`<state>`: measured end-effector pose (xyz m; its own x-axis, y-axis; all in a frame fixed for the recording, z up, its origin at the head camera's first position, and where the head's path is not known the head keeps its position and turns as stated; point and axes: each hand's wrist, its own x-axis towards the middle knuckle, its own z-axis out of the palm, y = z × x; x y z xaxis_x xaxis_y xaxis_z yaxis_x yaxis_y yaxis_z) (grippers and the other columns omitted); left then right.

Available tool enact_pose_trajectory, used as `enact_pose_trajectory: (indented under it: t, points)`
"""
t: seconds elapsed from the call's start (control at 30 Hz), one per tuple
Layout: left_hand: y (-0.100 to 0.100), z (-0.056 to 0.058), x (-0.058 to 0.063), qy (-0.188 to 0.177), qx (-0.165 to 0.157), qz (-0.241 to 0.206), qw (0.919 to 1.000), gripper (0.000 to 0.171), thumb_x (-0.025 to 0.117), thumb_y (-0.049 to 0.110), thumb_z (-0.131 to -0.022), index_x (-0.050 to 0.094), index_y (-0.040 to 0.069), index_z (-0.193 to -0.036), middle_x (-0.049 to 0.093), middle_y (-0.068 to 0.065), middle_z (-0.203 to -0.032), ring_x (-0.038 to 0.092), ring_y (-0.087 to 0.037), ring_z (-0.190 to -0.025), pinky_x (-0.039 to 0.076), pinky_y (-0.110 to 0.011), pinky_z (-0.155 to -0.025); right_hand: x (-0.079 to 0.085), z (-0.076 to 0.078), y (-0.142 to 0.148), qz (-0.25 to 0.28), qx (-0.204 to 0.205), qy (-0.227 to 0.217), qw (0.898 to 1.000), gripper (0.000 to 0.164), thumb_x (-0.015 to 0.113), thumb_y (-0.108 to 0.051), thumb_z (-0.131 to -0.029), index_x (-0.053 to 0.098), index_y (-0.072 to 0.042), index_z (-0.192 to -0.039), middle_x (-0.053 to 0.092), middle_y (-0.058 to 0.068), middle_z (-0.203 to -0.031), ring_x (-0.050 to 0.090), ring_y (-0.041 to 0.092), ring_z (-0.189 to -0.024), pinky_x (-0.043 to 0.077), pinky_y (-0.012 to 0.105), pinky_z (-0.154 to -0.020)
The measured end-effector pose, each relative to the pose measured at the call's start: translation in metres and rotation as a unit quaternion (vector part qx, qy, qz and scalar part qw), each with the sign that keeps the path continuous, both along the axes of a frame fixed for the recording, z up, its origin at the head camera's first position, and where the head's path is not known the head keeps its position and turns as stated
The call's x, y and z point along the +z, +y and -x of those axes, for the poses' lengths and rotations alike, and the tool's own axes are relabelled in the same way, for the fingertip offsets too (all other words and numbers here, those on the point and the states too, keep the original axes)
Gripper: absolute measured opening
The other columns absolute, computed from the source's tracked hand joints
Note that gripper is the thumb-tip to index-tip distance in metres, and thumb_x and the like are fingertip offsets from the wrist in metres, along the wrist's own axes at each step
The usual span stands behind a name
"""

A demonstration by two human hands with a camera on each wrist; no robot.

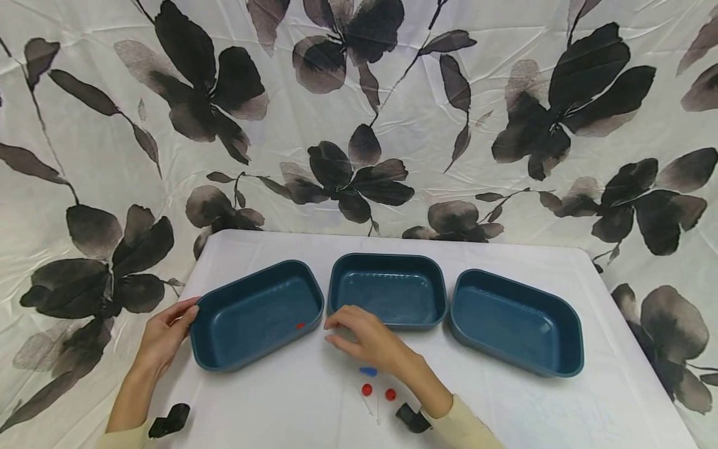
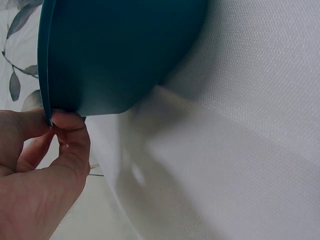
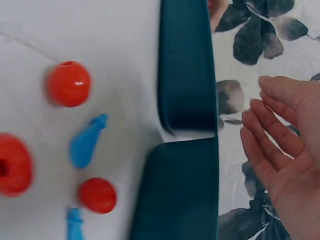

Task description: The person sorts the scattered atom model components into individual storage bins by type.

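My left hand (image 1: 164,333) pinches the rim of the left dark teal bin (image 1: 224,362) at its left end. The left wrist view shows thumb and fingers on the edge of this bin (image 2: 120,55). A small red piece (image 1: 300,326) lies inside the bin. My right hand (image 1: 367,340) is over the front of the middle bin (image 1: 387,326), beside the left one, fingers loosely bent and holding nothing. Under its wrist lie a blue piece (image 1: 368,371) and red balls (image 1: 367,390). Close up, one red ball (image 3: 69,84) has a hole and a thin white string; the blue piece (image 3: 87,142) is bottle-shaped.
A third teal bin (image 1: 516,324) stands at the right, angled. All bins rest on a white-covered table (image 1: 280,405), with a floral cloth (image 1: 449,125) hanging behind. Black objects (image 1: 170,421) show near both wrists.
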<state>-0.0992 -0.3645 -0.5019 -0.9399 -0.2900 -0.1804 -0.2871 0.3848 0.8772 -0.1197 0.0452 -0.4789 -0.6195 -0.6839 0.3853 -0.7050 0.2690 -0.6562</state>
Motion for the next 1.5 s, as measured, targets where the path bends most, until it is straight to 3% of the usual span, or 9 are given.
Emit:
enact_pose_trajectory:
  t: [0.27, 0.5, 1.0, 1.5]
  points:
    - [-0.002, 0.000, -0.001, 0.007, 0.000, 0.000, 1.0000, 0.057, 0.053, 0.032, -0.108, 0.045, -0.007, -0.149, 0.054, -0.009, -0.127, 0.056, 0.014, -0.090, 0.052, -0.008, -0.077, -0.012, -0.016, 0.016, -0.019, -0.002, -0.013, 1.000, 0.017, 0.071, -0.016, -0.099, 0.069, -0.006, -0.113, 0.067, 0.004, -0.108, 0.064, 0.016, -0.103, 0.052, 0.021, -0.093]
    - [0.000, 0.000, -0.002, 0.000, -0.001, 0.002, 1.0000, 0.057, 0.051, 0.033, -0.109, 0.044, -0.006, -0.150, 0.049, -0.020, -0.139, 0.054, 0.015, -0.089, 0.051, -0.007, -0.077, -0.020, -0.026, 0.030, -0.019, -0.009, -0.012, 1.000, 0.017, 0.071, -0.015, -0.099, 0.069, -0.006, -0.113, 0.068, 0.003, -0.110, 0.063, 0.012, -0.105, 0.052, 0.025, -0.094]
    - [0.000, 0.002, -0.003, -0.006, 0.005, 0.003, 1.0000, 0.057, 0.051, 0.033, -0.109, 0.044, -0.005, -0.151, 0.048, -0.022, -0.142, 0.053, 0.016, -0.088, 0.051, -0.007, -0.076, -0.039, -0.043, 0.046, -0.077, -0.011, 0.005, 0.997, 0.017, 0.073, -0.014, -0.096, 0.070, -0.009, -0.112, 0.066, -0.003, -0.113, 0.062, 0.012, -0.108, 0.052, 0.027, -0.097]
    - [0.001, 0.002, 0.001, -0.006, 0.005, -0.001, 1.0000, 0.058, 0.052, 0.034, -0.108, 0.044, -0.006, -0.150, 0.049, -0.018, -0.137, 0.054, 0.015, -0.088, 0.051, -0.007, -0.076, -0.045, -0.056, 0.053, -0.121, 0.022, -0.011, 0.992, 0.014, 0.072, -0.006, -0.096, 0.071, -0.008, -0.109, 0.065, -0.002, -0.108, 0.056, 0.008, -0.098, 0.047, 0.014, -0.090]
